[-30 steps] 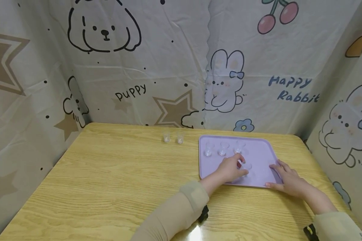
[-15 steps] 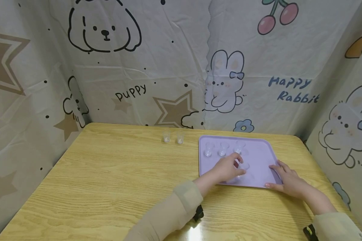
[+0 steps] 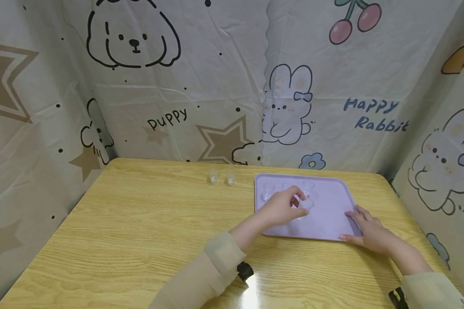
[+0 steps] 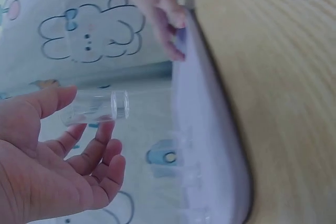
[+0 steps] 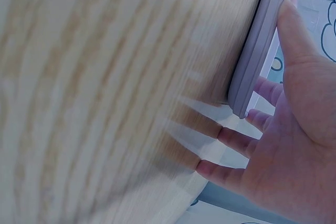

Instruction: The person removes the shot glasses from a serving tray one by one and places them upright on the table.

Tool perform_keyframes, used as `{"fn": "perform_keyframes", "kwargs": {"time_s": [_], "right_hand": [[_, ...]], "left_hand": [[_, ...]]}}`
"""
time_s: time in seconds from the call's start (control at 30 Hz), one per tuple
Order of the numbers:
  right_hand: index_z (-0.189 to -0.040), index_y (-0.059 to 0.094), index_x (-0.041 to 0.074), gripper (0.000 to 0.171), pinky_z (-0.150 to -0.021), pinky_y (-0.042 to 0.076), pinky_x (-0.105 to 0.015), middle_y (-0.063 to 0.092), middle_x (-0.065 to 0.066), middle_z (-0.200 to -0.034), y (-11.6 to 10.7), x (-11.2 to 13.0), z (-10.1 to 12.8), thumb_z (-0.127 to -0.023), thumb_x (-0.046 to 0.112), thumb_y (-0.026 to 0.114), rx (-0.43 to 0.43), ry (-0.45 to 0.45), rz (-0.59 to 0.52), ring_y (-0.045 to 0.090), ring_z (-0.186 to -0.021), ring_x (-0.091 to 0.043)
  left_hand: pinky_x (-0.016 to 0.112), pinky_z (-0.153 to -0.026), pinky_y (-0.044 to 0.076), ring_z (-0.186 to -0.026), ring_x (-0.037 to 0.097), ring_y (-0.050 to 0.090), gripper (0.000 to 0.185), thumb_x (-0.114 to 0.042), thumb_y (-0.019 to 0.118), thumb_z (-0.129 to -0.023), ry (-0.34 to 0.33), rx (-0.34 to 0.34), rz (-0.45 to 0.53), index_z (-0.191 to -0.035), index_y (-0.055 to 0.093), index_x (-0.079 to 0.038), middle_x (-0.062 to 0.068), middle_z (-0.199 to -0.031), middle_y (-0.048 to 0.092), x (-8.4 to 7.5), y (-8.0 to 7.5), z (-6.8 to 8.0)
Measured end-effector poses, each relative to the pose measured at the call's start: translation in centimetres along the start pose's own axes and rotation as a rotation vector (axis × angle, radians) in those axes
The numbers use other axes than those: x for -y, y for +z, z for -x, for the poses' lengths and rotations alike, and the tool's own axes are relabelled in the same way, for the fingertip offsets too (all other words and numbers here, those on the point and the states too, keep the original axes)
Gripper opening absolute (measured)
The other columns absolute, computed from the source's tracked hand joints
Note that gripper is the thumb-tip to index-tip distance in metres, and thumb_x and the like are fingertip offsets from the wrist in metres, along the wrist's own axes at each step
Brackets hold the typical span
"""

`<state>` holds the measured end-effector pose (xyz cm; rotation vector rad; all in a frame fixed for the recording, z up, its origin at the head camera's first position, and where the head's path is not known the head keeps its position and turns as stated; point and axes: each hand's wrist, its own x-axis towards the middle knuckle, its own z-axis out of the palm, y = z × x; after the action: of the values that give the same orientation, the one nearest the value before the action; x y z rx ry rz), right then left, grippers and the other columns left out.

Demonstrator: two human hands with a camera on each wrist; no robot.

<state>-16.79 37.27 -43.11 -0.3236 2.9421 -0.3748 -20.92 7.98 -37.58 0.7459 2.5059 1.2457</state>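
Observation:
My left hand [image 3: 281,207] pinches a small clear shot glass [image 4: 97,106] between thumb and fingertips. In the left wrist view the glass's thick base points toward the lilac tray [image 3: 328,216], with a gap between them. Behind the hand, several matching glasses [image 3: 268,192] stand in a row along the tray's far left part, partly hidden by the fingers. At the tray's front right corner rests my right hand [image 3: 373,229], its thumb along the front rim and its extended fingers spread over the right rim and beside it.
Two more clear glasses [image 3: 231,177] stand on the wooden table [image 3: 158,214] near its back edge, left of the tray. Patterned cloth [image 3: 216,86] hangs behind the table and along both sides.
My left hand has moved left and a little back with the glass in its fingers, up off the tray's front part. The right hand has stayed at the tray corner.

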Motion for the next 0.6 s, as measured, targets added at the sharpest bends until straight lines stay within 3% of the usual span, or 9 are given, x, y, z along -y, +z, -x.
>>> {"fn": "perform_keyframes", "kwargs": {"time_s": [0.4,0.6], "right_hand": [[-0.134,0.038,-0.008,0.084,-0.084,0.030,-0.076,0.017,-0.042,-0.141,0.1,-0.1,-0.1,-0.081,0.052,0.066,0.003,-0.007,0.009,0.024,-0.116,-0.070],[-0.134,0.039,-0.008,0.085,-0.084,0.031,-0.075,0.017,-0.041,-0.140,0.2,-0.3,-0.1,-0.081,0.053,0.065,-0.001,-0.006,0.019,0.025,-0.116,-0.070]], "left_hand": [[0.023,-0.078,0.046,-0.096,0.015,0.056,0.032,-0.031,0.067,-0.087,0.036,-0.087,0.033,-0.113,0.055,-0.017,-0.003,-0.096,0.060,-0.5,-3.7,2.6],[0.025,-0.078,0.047,-0.096,0.013,0.055,0.032,-0.033,0.067,-0.087,0.041,-0.160,0.036,-0.113,0.055,-0.018,-0.003,-0.098,0.060,-0.3,-5.3,4.1]]}}
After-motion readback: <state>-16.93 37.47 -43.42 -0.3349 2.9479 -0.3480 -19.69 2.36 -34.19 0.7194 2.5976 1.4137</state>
